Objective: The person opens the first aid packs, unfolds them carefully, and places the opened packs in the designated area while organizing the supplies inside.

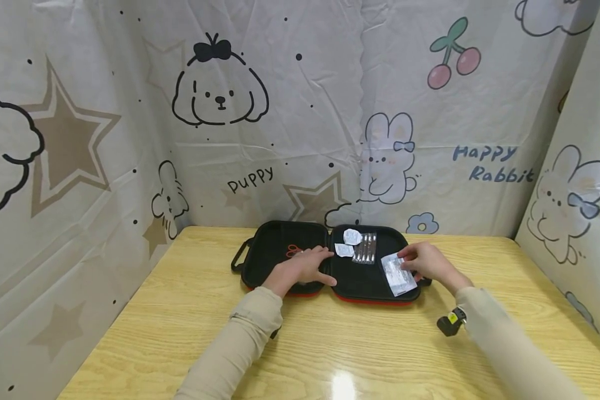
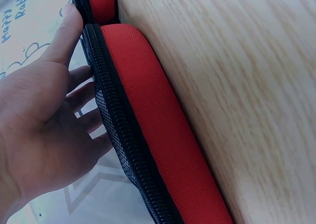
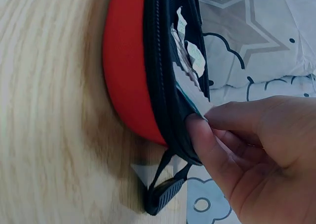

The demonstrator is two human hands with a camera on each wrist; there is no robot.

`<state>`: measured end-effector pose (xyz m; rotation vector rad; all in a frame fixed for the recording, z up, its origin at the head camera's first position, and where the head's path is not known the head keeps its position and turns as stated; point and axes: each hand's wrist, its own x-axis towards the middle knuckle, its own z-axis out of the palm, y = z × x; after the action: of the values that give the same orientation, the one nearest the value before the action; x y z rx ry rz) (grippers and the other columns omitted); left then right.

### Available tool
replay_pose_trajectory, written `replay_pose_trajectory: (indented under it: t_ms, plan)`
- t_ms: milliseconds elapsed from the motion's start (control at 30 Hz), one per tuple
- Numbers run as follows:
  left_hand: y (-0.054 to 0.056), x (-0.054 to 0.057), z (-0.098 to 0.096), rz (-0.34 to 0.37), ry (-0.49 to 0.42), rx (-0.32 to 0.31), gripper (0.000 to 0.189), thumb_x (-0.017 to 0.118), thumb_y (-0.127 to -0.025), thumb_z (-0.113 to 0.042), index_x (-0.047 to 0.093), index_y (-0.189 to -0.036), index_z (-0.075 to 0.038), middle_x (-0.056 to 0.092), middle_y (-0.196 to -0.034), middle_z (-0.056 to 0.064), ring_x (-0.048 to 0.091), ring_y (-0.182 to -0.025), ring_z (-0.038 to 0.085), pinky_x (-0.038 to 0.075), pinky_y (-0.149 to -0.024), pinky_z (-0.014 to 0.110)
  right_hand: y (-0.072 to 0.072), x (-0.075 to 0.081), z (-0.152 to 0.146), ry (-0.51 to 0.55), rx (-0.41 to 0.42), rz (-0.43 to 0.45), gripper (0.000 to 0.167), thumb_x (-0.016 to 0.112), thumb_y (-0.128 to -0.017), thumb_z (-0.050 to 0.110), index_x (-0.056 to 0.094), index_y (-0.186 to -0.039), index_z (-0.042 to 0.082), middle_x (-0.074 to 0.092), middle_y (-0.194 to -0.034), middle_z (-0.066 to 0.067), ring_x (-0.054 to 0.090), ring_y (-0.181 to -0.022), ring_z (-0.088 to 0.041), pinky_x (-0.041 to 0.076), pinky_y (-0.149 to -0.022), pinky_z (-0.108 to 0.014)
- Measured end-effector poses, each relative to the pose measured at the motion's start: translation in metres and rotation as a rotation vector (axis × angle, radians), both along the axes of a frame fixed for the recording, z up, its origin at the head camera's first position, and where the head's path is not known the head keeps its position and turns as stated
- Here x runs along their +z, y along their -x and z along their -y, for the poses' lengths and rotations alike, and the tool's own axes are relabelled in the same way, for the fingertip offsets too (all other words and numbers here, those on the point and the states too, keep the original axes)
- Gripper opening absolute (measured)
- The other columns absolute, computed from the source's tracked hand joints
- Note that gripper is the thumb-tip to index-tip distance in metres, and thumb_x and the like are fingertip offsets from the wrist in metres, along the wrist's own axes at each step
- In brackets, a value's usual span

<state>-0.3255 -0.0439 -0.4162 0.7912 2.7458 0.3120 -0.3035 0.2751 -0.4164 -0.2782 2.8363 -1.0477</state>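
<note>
A black-lined zip case (image 1: 350, 284) with a red outside lies unfolded on the table. My right hand (image 1: 427, 261) pinches the edge of a flat white packet (image 1: 399, 276) between thumb and fingers, over the case's right half. In the right wrist view the packet (image 3: 190, 88) slants down into the case. My left hand (image 1: 305, 265) spreads over the case's left half near the hinge, fingers fairly straight and thumb apart. Orange-handled scissors (image 1: 293, 250) lie just beyond it, partly hidden. Two small white packets (image 1: 351, 237) and a clear strip of cotton swabs (image 1: 365, 248) lie in the right half.
The light wood table (image 1: 180, 316) runs up to a patterned cloth backdrop (image 1: 290, 139), with another cloth side at the right. A carrying handle (image 1: 238, 256) sticks out on the case's left. A black wrist device (image 1: 450, 323) hangs at my right sleeve.
</note>
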Motion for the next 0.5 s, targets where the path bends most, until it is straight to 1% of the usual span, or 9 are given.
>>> replay_pose_trajectory:
  t_ms: [233, 367, 500]
  plan:
    - [-0.002, 0.001, 0.000, 0.003, -0.013, 0.002, 0.083, 0.070, -0.087, -0.053, 0.036, -0.155, -0.019, 0.029, -0.163, 0.008, 0.029, -0.150, 0.030, 0.025, -0.120, 0.052, 0.001, -0.005, 0.010, 0.019, -0.012, 0.021, 0.030, 0.067, -0.087, 0.000, 0.065, -0.115, -0.012, 0.066, -0.093, -0.018, 0.064, -0.071, -0.015, 0.057, -0.054, -0.032]
    - [-0.002, 0.001, 0.000, 0.008, -0.015, 0.006, 0.083, 0.069, -0.087, -0.054, 0.036, -0.155, -0.020, 0.028, -0.163, 0.007, 0.028, -0.150, 0.030, 0.024, -0.121, 0.052, 0.001, -0.008, 0.016, 0.036, -0.004, 0.022, 0.029, 0.068, -0.087, 0.000, 0.065, -0.113, -0.013, 0.067, -0.092, -0.018, 0.064, -0.068, -0.015, 0.058, -0.053, -0.033]
    - [-0.002, 0.001, 0.001, 0.003, -0.012, 0.005, 0.083, 0.069, -0.087, -0.054, 0.036, -0.155, -0.021, 0.029, -0.163, 0.007, 0.029, -0.149, 0.030, 0.025, -0.121, 0.052, 0.002, -0.011, 0.022, 0.029, -0.002, 0.008, 0.027, 0.068, -0.087, 0.002, 0.066, -0.109, -0.012, 0.068, -0.088, -0.016, 0.062, -0.060, -0.015, 0.055, -0.049, -0.033]
